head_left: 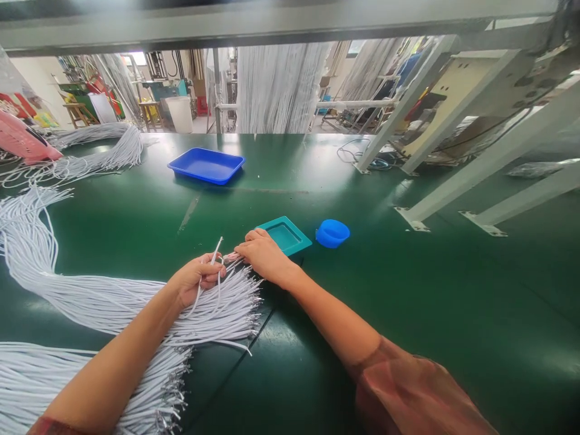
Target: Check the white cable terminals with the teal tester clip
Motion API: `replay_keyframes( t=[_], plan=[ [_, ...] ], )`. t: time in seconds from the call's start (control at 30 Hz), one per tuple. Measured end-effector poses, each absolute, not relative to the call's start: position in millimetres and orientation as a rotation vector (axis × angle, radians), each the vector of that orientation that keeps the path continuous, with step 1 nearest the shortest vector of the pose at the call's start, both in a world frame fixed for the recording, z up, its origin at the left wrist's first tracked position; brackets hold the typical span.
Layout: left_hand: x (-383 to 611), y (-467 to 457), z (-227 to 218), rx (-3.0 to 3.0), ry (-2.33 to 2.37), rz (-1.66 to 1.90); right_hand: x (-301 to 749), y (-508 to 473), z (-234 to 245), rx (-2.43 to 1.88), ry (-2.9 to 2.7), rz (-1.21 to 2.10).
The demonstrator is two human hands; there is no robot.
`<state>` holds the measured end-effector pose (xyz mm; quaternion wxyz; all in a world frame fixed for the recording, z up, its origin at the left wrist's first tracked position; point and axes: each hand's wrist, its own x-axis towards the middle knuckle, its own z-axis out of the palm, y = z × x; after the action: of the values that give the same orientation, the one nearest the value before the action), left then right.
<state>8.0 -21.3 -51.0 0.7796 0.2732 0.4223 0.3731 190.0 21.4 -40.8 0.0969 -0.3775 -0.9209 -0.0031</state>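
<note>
My left hand point(199, 279) is closed in a pinch on a white cable point(217, 249), whose end sticks up above the fingers. Under that hand a thick bundle of white cables point(118, 296) lies across the table, with stripped or metal-tipped ends fanned out to the right. My right hand point(263, 254) is beside it, fingers bent together over the far edge of the bundle. Something small and pinkish point(232, 258) shows at its fingertips, too little to name. Just behind this hand sits a shallow teal tray point(296, 244), partly covered by it.
A small blue cup point(333, 234) stands right of the teal tray. Farther back lies a blue tray point(206, 166). More white cables point(40, 374) are at the near left, and a coil point(122, 145) lies at the far left. Metal legs point(435, 193) stand on the green table at right.
</note>
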Motion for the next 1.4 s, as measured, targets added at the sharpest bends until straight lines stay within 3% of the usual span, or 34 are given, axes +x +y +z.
replay_keyframes(
  t=[0.6,0.83,1.4],
  plan=[
    [10,-14,-54,0.587,0.962,0.73,196,23,-44,-1.084,-2.638,-0.077],
    [9,-14,-54,0.588,0.966,0.736,205,29,-54,-1.568,-2.267,-0.14],
    [-2,-32,-33,0.751,0.848,0.85,205,30,-52,-1.501,-2.246,-0.078]
  ],
)
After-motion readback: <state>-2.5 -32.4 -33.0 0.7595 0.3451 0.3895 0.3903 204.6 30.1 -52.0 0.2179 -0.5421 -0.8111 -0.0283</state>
